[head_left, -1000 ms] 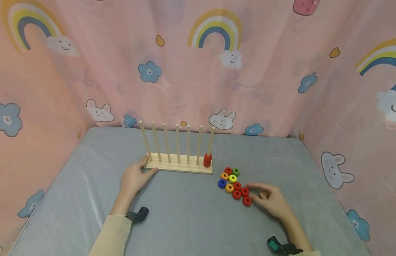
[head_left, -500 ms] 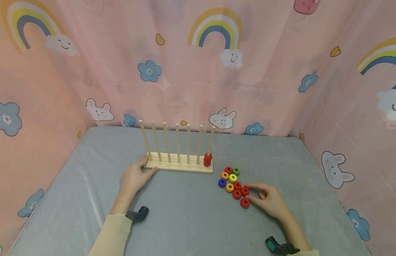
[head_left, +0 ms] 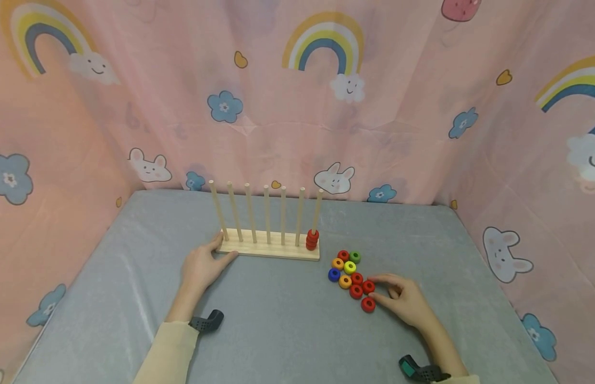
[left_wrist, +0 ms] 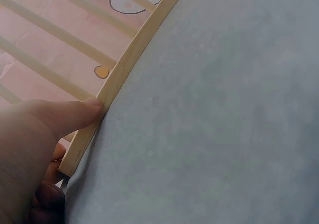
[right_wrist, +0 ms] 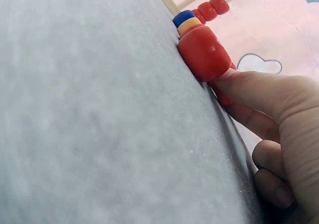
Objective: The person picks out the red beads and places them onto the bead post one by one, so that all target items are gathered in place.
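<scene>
A wooden peg rack (head_left: pixel 268 249) with several upright pegs stands on the table. Red beads (head_left: pixel 312 240) are stacked on its rightmost peg. My left hand (head_left: pixel 201 269) grips the rack's left end, thumb along the front edge and fingers at the far side. To the right of the rack lies a cluster of loose ring beads. At its right side my right hand (head_left: pixel 405 300) pinches a red bead (head_left: pixel 369 287) between thumb and index finger. Just in front of the thumb lies another red bead (head_left: pixel 368 304), which looks large in the right wrist view.
The loose cluster also has a blue bead (head_left: pixel 334 274), a yellow bead (head_left: pixel 350 268), a green bead (head_left: pixel 355 257), orange beads (head_left: pixel 345 281) and more red ones. A grey cloth (head_left: pixel 287 325) covers the table. A pink patterned curtain (head_left: pixel 278 138) encloses the back and sides.
The nearest red bead has shifted slightly left and toward me. My right thumb has moved left, in between that bead and the pinched one. My left hand and the rack stay put.
</scene>
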Motion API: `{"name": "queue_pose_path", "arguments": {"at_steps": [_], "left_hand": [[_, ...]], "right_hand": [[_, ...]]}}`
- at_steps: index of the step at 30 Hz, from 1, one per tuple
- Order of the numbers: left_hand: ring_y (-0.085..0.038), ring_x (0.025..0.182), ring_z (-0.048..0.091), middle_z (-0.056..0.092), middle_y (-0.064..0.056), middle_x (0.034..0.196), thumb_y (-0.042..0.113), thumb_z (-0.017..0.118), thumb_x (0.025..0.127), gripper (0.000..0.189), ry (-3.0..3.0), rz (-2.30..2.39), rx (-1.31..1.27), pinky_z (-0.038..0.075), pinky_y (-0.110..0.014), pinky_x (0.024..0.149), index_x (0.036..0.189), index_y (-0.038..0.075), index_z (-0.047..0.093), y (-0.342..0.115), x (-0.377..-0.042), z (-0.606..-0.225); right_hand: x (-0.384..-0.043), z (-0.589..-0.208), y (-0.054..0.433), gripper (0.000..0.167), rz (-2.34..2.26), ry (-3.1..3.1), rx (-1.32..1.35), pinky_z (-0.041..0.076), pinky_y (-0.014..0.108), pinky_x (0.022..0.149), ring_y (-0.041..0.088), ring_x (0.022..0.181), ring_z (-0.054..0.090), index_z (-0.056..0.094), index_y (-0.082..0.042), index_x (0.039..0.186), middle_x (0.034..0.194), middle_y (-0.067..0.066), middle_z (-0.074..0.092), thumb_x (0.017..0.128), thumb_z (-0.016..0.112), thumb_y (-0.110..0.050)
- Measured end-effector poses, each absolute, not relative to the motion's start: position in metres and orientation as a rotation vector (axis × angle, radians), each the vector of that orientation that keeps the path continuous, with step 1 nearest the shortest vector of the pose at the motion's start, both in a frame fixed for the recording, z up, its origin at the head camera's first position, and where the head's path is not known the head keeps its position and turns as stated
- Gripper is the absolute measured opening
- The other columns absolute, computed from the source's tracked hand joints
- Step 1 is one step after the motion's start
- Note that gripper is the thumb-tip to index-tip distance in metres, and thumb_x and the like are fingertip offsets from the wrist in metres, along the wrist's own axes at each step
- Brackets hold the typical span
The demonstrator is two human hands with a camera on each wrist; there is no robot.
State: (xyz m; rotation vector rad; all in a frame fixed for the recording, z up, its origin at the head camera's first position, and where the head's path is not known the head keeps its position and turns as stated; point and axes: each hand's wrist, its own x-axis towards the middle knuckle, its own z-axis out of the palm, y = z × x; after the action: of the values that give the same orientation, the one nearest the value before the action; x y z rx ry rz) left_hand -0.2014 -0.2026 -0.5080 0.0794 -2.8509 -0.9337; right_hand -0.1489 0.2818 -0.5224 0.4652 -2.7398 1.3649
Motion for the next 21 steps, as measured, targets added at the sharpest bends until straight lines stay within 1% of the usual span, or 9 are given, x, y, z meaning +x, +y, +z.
{"name": "queue_pose_path", "arguments": {"at_steps": [2, 4, 5, 7, 9, 11, 16, 18, 21], "left_hand": [[-0.035, 0.078, 0.069, 0.058, -0.018, 0.150, 0.048, 0.080, 0.093, 0.076, -2.850, -0.938, 0.080, 0.046, -0.040, 0.057, 0.152, 0.005, 0.056, -0.2027, -0.2017, -0.5086], [-0.036, 0.081, 0.071, 0.058, -0.018, 0.149, 0.048, 0.079, 0.094, 0.076, -2.849, -0.935, 0.081, 0.047, -0.040, 0.058, 0.152, 0.006, 0.056, -0.2028, -0.2018, -0.5088], [-0.038, 0.086, 0.073, 0.058, -0.018, 0.150, 0.048, 0.079, 0.094, 0.076, -2.849, -0.933, 0.080, 0.049, -0.042, 0.061, 0.152, 0.006, 0.056, -0.2027, -0.2018, -0.5087], [-0.043, 0.101, 0.074, 0.058, -0.018, 0.150, 0.048, 0.079, 0.094, 0.076, -2.850, -0.927, 0.080, 0.054, -0.047, 0.069, 0.152, 0.006, 0.055, -0.2028, -0.2017, -0.5086], [-0.047, 0.112, 0.071, 0.057, -0.017, 0.151, 0.048, 0.079, 0.094, 0.076, -2.852, -0.929, 0.081, 0.056, -0.052, 0.076, 0.153, 0.006, 0.055, -0.2027, -0.2015, -0.5081], [-0.049, 0.121, 0.067, 0.057, -0.017, 0.151, 0.048, 0.079, 0.094, 0.076, -2.854, -0.924, 0.079, 0.056, -0.055, 0.082, 0.153, 0.006, 0.055, -0.2026, -0.2013, -0.5077], [-0.048, 0.119, 0.068, 0.057, -0.017, 0.151, 0.048, 0.079, 0.094, 0.075, -2.854, -0.918, 0.082, 0.056, -0.052, 0.078, 0.153, 0.007, 0.055, -0.2021, -0.2011, -0.5072], [-0.048, 0.113, 0.071, 0.057, -0.017, 0.151, 0.048, 0.079, 0.094, 0.076, -2.853, -0.923, 0.086, 0.055, -0.051, 0.075, 0.153, 0.007, 0.055, -0.2021, -0.2009, -0.5072], [-0.047, 0.117, 0.069, 0.056, -0.016, 0.151, 0.047, 0.079, 0.094, 0.075, -2.854, -0.927, 0.084, 0.056, -0.052, 0.079, 0.153, 0.006, 0.055, -0.2025, -0.2007, -0.5073]], "right_hand": [[-0.1483, -0.5216, 0.2813, 0.031, 1.382, -2.748, 0.435, 0.030, 0.024, 0.040, -0.004, 0.045, 0.024, 0.080, -0.010, 0.116, 0.058, -0.010, 0.042, 0.086, 0.088, -0.010], [-0.1475, -0.5207, 0.2807, 0.031, 1.402, -2.764, 0.379, 0.029, 0.023, 0.040, -0.003, 0.045, 0.023, 0.079, -0.009, 0.117, 0.055, -0.011, 0.038, 0.087, 0.088, -0.013], [-0.1472, -0.5201, 0.2804, 0.032, 1.425, -2.767, 0.341, 0.028, 0.023, 0.040, -0.002, 0.045, 0.023, 0.079, -0.008, 0.118, 0.053, -0.011, 0.037, 0.088, 0.088, -0.014], [-0.1467, -0.5189, 0.2798, 0.034, 1.470, -2.767, 0.262, 0.027, 0.022, 0.040, -0.001, 0.045, 0.023, 0.077, -0.005, 0.120, 0.053, -0.011, 0.036, 0.090, 0.087, -0.016], [-0.1465, -0.5178, 0.2794, 0.036, 1.513, -2.761, 0.187, 0.027, 0.022, 0.040, 0.000, 0.044, 0.023, 0.075, -0.004, 0.123, 0.054, -0.009, 0.036, 0.092, 0.085, -0.018], [-0.1466, -0.5167, 0.2791, 0.038, 1.547, -2.752, 0.141, 0.027, 0.022, 0.040, 0.000, 0.044, 0.023, 0.074, -0.003, 0.125, 0.056, -0.008, 0.038, 0.092, 0.085, -0.018], [-0.1464, -0.5141, 0.2783, 0.040, 1.574, -2.753, 0.112, 0.028, 0.023, 0.040, 0.001, 0.043, 0.024, 0.073, -0.003, 0.127, 0.059, -0.005, 0.041, 0.093, 0.084, -0.019], [-0.1462, -0.5136, 0.2779, 0.040, 1.574, -2.755, 0.112, 0.028, 0.023, 0.040, 0.001, 0.042, 0.024, 0.073, -0.003, 0.127, 0.059, -0.005, 0.042, 0.093, 0.085, -0.019], [-0.1460, -0.5135, 0.2774, 0.039, 1.565, -2.761, 0.110, 0.029, 0.023, 0.039, 0.000, 0.042, 0.024, 0.074, -0.003, 0.127, 0.056, -0.006, 0.040, 0.093, 0.084, -0.019]]}}
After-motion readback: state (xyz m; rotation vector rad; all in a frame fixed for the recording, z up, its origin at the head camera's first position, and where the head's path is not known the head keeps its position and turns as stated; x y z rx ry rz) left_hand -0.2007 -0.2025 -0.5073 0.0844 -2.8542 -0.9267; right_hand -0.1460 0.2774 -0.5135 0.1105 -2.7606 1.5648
